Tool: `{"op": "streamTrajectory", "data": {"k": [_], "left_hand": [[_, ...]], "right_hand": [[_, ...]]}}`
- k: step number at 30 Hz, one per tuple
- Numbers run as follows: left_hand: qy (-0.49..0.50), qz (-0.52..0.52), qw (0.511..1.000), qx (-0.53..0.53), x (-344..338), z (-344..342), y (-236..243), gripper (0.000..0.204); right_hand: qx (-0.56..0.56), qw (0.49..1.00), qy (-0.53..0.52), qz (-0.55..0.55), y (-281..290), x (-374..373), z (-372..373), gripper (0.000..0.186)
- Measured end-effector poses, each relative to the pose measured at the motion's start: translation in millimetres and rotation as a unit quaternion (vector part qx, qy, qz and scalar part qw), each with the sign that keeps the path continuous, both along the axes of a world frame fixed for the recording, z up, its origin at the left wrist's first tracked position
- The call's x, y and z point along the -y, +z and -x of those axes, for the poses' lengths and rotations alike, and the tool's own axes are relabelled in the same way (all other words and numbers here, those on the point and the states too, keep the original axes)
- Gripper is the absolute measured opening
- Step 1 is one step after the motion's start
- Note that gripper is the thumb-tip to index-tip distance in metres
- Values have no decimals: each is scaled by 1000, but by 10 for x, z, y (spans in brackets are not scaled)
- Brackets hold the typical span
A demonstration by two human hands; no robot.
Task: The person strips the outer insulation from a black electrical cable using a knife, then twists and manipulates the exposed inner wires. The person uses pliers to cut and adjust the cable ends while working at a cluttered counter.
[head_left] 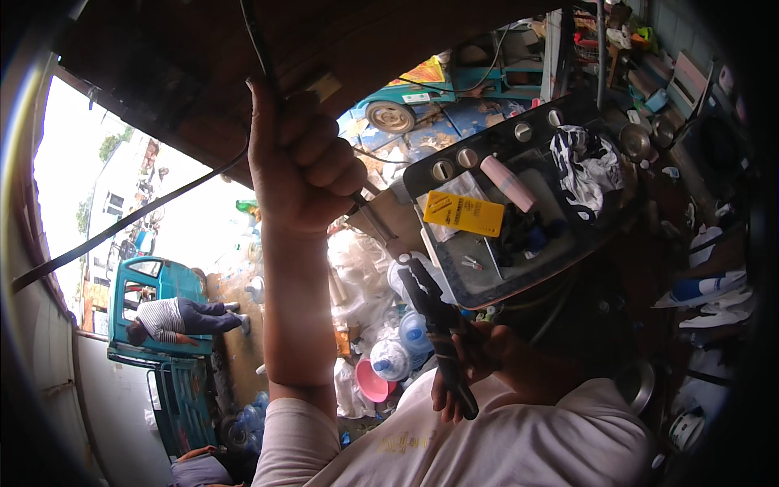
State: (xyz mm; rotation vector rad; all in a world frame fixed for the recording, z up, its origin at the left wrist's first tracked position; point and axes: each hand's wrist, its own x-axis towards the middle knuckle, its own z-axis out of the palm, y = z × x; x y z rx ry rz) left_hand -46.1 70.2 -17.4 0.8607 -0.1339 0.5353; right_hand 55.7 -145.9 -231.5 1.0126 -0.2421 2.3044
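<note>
My left hand [302, 158] is raised in a fist, thumb pointing up, closed around a black cable [258, 40] that runs down from above. A thin metal shaft [377, 223], like a screwdriver's, sticks out from the lower side of this fist; what lies inside the grip is hidden. Lower and to the right, my right hand [479, 353] is wrapped round pliers [438, 316] with dark handles. Their jaws point up and left, close to the shaft's end; whether they touch it I cannot tell.
A dark wooden panel [170, 73] hangs overhead. To the right, a black appliance top with knobs [523, 131] carries a yellow card [462, 213], a pink cylinder [508, 183] and a striped cloth [584, 166]. Beyond are plastic bottles [391, 359], a pink basin [375, 380] and a person [174, 318].
</note>
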Motion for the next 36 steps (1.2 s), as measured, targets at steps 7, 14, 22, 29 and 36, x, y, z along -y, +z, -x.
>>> {"op": "streamTrajectory", "data": {"k": [7,14,22,29,36], "left_hand": [[-7,-7,1000,17,92,3,8,52],[23,6,1000,15,168,-4,-8,52],[-2,12,999,31,144,-64,-42,52],[-26,27,999,38,188,-89,-73,53],[-31,32,998,33,184,-122,-96,54]], "right_hand": [[-115,991,64,-16,-13,71,206,56],[-189,979,66,-28,-150,136,343,62],[-140,988,71,11,-42,130,258,50],[-155,985,70,4,55,111,342,64],[-130,988,83,-9,11,172,383,70]]}}
